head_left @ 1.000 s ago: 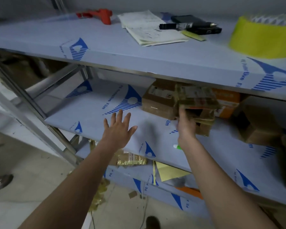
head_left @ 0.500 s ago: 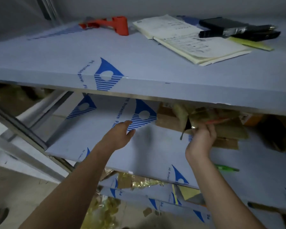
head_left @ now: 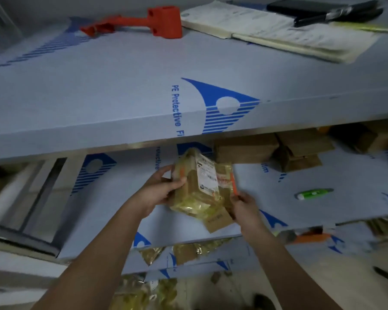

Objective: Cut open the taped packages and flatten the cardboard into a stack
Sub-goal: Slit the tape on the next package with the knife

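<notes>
Both hands hold a taped package [head_left: 202,186] over the middle shelf [head_left: 112,220]: left hand [head_left: 161,189] fingers curled around its nine o'clock side, right hand [head_left: 244,204] pinching the four o'clock corner. Best to set it flat before cutting; a green cutter [head_left: 313,193] lies at three o'clock.

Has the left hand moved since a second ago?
Yes. The left hand was open and apart from the boxes; it has moved right along the blue-filmed middle shelf and now grips the yellow-taped cardboard package with the right hand.
</notes>
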Action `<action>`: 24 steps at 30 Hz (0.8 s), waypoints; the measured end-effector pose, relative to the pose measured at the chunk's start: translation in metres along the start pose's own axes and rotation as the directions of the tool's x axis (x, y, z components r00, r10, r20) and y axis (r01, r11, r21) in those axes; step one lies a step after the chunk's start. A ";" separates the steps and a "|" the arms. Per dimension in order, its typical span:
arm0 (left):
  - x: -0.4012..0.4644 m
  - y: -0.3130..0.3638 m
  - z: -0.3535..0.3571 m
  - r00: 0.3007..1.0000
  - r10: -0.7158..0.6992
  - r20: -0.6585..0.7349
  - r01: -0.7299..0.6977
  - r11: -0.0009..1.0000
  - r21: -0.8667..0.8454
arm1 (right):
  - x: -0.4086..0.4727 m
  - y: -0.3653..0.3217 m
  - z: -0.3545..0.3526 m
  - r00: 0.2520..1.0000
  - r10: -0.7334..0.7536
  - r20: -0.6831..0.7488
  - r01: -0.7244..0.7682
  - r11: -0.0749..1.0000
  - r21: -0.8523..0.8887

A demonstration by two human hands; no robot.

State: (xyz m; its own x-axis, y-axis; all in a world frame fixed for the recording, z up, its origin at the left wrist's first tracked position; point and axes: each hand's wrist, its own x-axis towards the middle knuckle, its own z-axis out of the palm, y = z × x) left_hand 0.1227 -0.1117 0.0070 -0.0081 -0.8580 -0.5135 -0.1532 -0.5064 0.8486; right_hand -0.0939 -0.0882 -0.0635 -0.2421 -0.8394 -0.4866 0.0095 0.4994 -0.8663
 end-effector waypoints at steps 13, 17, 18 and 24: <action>0.042 -0.013 0.050 0.998 0.057 0.011 -0.058 0.972 0.229 | 0.023 0.014 -0.051 0.836 -0.476 -0.271 0.338 0.838 -0.429; 0.045 -0.020 0.046 0.999 0.031 0.022 -0.035 0.980 0.197 | 0.052 0.018 -0.096 0.764 -0.448 -0.464 0.071 0.774 -0.629; 0.046 -0.020 0.046 0.999 0.027 0.020 -0.030 0.980 0.198 | 0.057 0.019 -0.106 0.784 -0.393 -0.481 -0.014 0.763 -0.646; 0.042 -0.021 0.050 0.999 0.025 -0.020 -0.021 0.980 0.197 | 0.072 0.022 -0.114 0.886 -0.314 -0.340 -0.055 0.658 -0.751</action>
State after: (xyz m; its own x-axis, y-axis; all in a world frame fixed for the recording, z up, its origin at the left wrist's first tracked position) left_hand 0.0760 -0.1334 -0.0386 0.0077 -0.8721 -0.4893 -0.3447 -0.4617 0.8174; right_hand -0.2217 -0.1132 -0.1048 -0.5477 -0.8279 -0.1207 -0.7088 0.5358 -0.4589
